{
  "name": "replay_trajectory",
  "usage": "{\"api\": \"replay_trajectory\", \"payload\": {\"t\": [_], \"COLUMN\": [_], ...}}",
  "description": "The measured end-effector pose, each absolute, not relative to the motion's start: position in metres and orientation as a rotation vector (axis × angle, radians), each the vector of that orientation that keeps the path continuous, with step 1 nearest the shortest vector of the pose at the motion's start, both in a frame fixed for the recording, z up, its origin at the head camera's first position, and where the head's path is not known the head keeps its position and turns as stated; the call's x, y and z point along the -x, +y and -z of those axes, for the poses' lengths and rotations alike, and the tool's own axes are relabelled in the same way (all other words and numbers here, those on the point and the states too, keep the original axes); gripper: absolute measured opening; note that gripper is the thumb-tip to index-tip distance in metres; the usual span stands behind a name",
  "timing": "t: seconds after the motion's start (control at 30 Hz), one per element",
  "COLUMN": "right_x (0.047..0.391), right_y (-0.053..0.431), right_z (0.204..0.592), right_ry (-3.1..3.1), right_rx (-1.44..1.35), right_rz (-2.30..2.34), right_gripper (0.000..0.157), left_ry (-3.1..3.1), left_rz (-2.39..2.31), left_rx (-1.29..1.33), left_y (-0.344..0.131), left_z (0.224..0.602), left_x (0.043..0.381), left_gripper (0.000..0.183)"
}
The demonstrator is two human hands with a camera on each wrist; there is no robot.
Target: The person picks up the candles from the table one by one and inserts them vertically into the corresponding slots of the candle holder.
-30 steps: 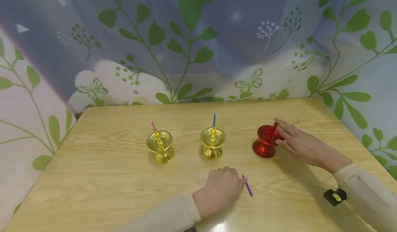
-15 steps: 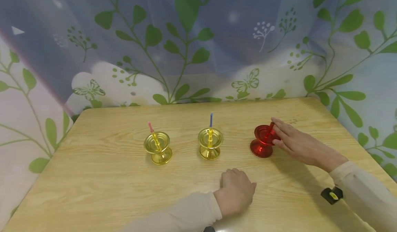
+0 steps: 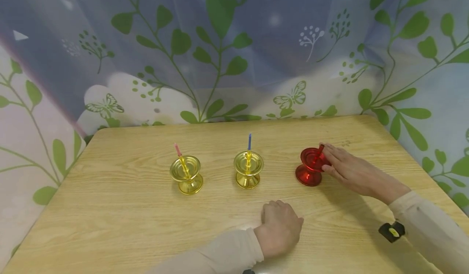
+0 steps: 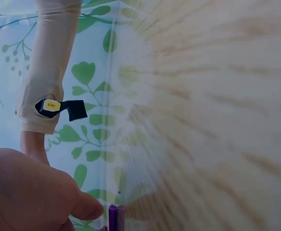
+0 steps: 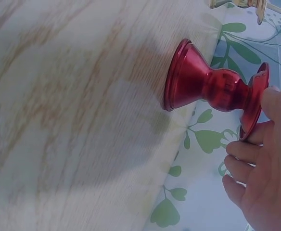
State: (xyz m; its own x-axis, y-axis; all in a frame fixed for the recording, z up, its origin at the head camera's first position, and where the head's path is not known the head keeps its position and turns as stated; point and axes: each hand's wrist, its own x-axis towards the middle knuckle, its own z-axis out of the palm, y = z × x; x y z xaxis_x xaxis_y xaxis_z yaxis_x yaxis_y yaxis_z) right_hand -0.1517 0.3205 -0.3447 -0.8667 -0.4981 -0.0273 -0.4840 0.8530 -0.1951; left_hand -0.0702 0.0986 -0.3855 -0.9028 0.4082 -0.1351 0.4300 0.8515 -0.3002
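Observation:
In the head view my right hand [image 3: 351, 172] is at the right side of a shiny red candle holder [image 3: 310, 170]. In the right wrist view its thumb and fingers pinch the rim of the holder's upper dish, and the foot is at the table. A red tube rises from the dish. My left hand [image 3: 281, 229] is low over the front of the table with curled fingers. A purple candle [image 4: 113, 217] shows right by its thumb tip in the left wrist view, hidden behind the hand from the head. Whether the fingers pinch it I cannot tell.
A gold candle holder [image 3: 185, 174] with a pink candle [image 3: 177, 150] leaning in it stands at the left. Another gold candle holder [image 3: 248, 180] bears an upright blue candle [image 3: 249, 142]. The wooden table [image 3: 121, 156] ends at a leaf-patterned curtain [image 3: 256, 70].
My left hand has shifted right over the purple candle, which is now covered in the head view. My right hand stays at the red candle holder, its fingertips slightly lower.

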Motion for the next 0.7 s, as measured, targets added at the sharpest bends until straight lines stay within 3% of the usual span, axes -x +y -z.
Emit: {"api": "replay_trajectory", "payload": {"t": [0.47, 0.7], "right_x": [0.152, 0.1524], "right_y": [0.3216, 0.3212], "right_z": [0.347, 0.3454], "right_ry": [2.993, 2.963], "right_rx": [0.879, 0.834], "right_rz": [0.225, 0.253], "right_gripper": [0.061, 0.063], "left_ry": [2.937, 2.955], "left_rz": [0.616, 0.609], "left_rx": [-0.742, -0.716], "left_y": [0.0996, 0.0999], "left_z": [0.3858, 0.3863], "left_x": [0.07, 0.0708], "left_gripper": [0.046, 0.025]}}
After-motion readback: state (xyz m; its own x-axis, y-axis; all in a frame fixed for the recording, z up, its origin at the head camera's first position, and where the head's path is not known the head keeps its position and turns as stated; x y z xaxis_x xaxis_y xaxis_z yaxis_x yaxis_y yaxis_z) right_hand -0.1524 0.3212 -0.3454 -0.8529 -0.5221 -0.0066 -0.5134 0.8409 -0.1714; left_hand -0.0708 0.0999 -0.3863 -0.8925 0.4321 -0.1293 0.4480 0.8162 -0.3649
